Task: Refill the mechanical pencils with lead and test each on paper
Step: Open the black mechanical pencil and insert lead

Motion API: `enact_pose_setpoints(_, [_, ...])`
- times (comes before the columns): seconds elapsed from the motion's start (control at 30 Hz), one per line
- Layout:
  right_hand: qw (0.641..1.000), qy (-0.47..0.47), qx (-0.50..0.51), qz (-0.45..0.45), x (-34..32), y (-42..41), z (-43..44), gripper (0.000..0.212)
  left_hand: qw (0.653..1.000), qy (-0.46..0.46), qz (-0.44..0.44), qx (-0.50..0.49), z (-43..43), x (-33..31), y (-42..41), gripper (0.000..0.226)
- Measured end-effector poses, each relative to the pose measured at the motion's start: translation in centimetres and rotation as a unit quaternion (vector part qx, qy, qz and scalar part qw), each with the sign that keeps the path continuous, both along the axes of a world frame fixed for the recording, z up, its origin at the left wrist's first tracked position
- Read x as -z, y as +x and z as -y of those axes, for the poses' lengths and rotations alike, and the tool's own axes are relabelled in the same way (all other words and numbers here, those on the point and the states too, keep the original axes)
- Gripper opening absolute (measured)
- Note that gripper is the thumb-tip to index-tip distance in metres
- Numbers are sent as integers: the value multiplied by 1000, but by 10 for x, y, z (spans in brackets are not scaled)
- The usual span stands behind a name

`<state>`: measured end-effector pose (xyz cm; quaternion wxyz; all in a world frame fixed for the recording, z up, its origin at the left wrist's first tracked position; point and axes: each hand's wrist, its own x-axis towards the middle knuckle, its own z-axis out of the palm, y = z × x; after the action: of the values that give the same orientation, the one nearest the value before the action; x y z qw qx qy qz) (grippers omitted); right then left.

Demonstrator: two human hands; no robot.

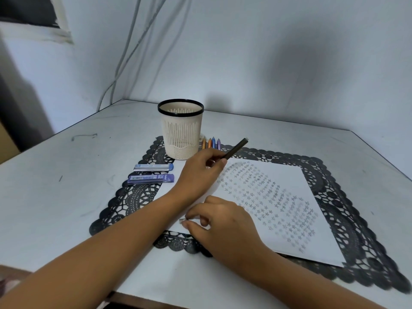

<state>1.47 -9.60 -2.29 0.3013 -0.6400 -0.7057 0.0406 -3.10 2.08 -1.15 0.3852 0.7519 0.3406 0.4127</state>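
Observation:
My left hand grips a dark mechanical pencil, whose free end points up and to the right above the top left corner of the white paper. The paper is covered with several rows of small pencilled stars. My right hand rests on the paper's near left corner and pinches a small pale piece between thumb and fingertip. Two lead cases, a grey-blue one and a purple 2B one, lie left of the paper. Several coloured pencils lie behind the cup.
A cream slotted cup with a black rim stands at the back of the black lace mat. The mat lies on a white table set in a wall corner. Cables hang down the wall behind.

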Motion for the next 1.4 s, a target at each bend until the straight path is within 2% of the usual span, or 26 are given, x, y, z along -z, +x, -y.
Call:
enact_pose_setpoints(0.17, [998,-28,4,-54,-3,4,0,15,1000,-6,2,-1,1,0,0,15])
enact_pose_setpoints(0.3, [990,-31,10,-136,-11,10,2,4,1000,-19,7,4,2,0,-1,13])
enact_pose_setpoints(0.43, [947,-70,-3,-312,-25,18,6,5,997,-51,48,15,8,-3,-3,18])
enact_pose_setpoints(0.5, [926,-75,-8,-370,-33,27,6,7,997,-52,54,27,11,-4,-5,16])
enact_pose_setpoints(0.63, [896,-15,29,-442,-50,57,5,12,999,14,10,34,11,-4,-7,15])
enact_pose_setpoints(0.73, [898,33,87,-430,-59,83,4,12,998,56,-20,31,9,-5,-8,17])
enact_pose_setpoints(0.87, [922,73,142,-353,-59,104,4,12,988,133,-66,37,9,-3,-9,19])
enact_pose_setpoints(1.03, [947,63,161,-271,-55,110,3,12,979,180,-88,49,13,-4,-9,19])
enact_pose_setpoints(1.4, [956,41,152,-247,-51,113,2,12,974,204,-84,56,12,0,-9,19])
